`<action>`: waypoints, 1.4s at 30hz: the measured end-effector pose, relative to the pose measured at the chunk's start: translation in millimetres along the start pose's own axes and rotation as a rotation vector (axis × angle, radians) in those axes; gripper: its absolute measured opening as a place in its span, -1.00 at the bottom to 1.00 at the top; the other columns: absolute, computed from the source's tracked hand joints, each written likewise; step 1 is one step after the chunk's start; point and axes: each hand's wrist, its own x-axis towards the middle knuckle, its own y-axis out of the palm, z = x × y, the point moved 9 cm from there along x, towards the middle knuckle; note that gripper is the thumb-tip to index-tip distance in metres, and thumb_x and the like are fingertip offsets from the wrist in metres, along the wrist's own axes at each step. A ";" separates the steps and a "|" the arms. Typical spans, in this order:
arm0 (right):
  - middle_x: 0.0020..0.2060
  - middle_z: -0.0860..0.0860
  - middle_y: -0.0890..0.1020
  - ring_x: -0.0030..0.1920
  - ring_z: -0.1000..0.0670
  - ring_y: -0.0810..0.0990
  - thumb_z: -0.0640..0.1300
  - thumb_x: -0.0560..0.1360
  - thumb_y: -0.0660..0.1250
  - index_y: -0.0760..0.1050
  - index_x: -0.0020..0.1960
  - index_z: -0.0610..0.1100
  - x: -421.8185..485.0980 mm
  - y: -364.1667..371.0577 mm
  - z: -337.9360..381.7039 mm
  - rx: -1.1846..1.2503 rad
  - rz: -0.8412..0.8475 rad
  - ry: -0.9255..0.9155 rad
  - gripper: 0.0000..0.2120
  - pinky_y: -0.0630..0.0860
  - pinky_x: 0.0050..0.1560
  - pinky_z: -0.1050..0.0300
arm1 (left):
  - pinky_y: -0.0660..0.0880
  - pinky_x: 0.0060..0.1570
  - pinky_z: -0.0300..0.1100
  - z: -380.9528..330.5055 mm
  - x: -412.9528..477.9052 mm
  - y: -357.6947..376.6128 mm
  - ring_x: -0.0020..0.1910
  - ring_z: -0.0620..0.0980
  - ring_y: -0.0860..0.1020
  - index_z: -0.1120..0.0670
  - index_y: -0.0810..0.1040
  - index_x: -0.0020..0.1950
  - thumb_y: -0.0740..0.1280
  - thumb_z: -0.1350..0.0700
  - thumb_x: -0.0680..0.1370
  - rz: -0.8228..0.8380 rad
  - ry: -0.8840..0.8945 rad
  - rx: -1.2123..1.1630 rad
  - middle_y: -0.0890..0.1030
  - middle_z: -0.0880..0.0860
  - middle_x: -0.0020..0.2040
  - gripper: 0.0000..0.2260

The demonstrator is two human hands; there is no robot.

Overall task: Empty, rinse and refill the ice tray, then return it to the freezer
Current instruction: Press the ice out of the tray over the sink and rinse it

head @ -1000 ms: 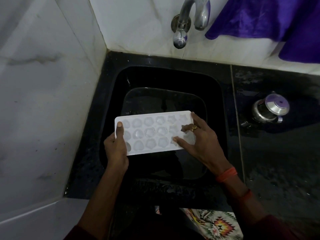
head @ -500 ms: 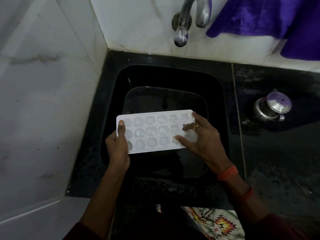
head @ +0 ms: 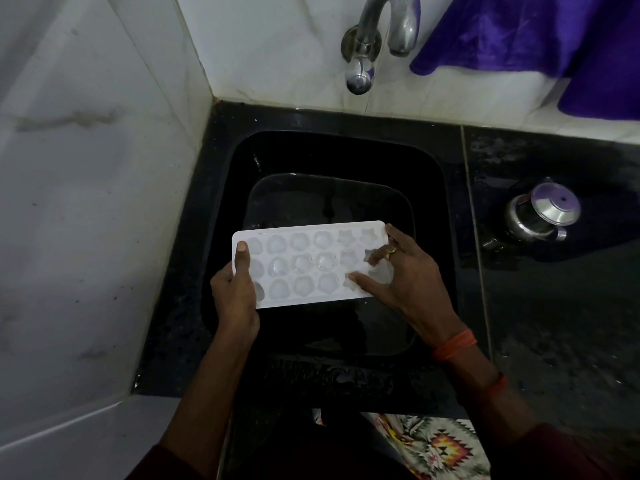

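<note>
A white ice tray with heart and star shaped cells is held level over the black sink. Ice fills most of its cells. My left hand grips the tray's left end, thumb on top. My right hand is at the tray's right end, fingers spread over the star cells, with one piece of ice under the fingertips. A steel tap juts from the wall above the sink, with no water running.
A steel lidded pot stands on the wet black counter to the right. A purple cloth hangs at the top right. White marble walls close in the left side and back. A dark basin lies inside the sink.
The tray and both hands have shifted slightly; the right fingers keep working over the star cells at the tray's right end.
</note>
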 end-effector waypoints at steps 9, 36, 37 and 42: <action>0.52 0.00 0.36 0.36 0.03 0.51 0.28 0.36 0.48 0.66 0.13 -0.10 1.7 5.4 -2.5 -0.040 0.059 0.029 -0.47 0.34 0.33 0.22 | 0.65 0.01 0.14 -1.4 -1.0 1.2 -0.10 0.09 0.68 0.06 0.65 -0.13 0.36 -0.14 0.60 -0.004 0.004 0.007 0.70 0.03 -0.14 -0.71; 0.55 0.01 0.26 0.37 -0.02 0.49 0.26 0.45 0.44 0.57 0.27 -0.08 3.1 7.5 -2.2 -0.114 0.145 0.059 -0.46 0.42 0.30 0.13 | 0.59 -0.20 -0.12 -0.4 -4.8 3.9 -0.19 -0.02 0.64 0.05 0.63 -0.15 0.36 -0.13 0.61 -0.034 0.013 0.033 0.66 -0.02 -0.18 -0.72; 0.56 0.01 0.25 0.37 -0.02 0.49 0.25 0.45 0.44 0.56 0.27 -0.07 3.4 6.6 -2.9 -0.111 0.141 0.064 -0.46 0.41 0.31 0.12 | 0.60 -0.17 -0.10 0.2 -4.8 4.4 -0.18 -0.01 0.64 0.05 0.63 -0.15 0.36 -0.13 0.60 -0.032 0.008 0.030 0.66 -0.02 -0.18 -0.71; 0.56 -0.02 0.23 0.36 -0.07 0.51 0.28 0.48 0.38 0.56 0.31 -0.08 2.9 10.1 -4.6 -0.147 0.141 0.032 -0.45 0.48 0.35 -0.02 | 0.62 -0.01 0.08 -1.5 -5.2 6.7 -0.13 0.05 0.64 0.07 0.61 -0.18 0.36 -0.14 0.60 -0.031 0.012 0.037 0.65 0.01 -0.18 -0.68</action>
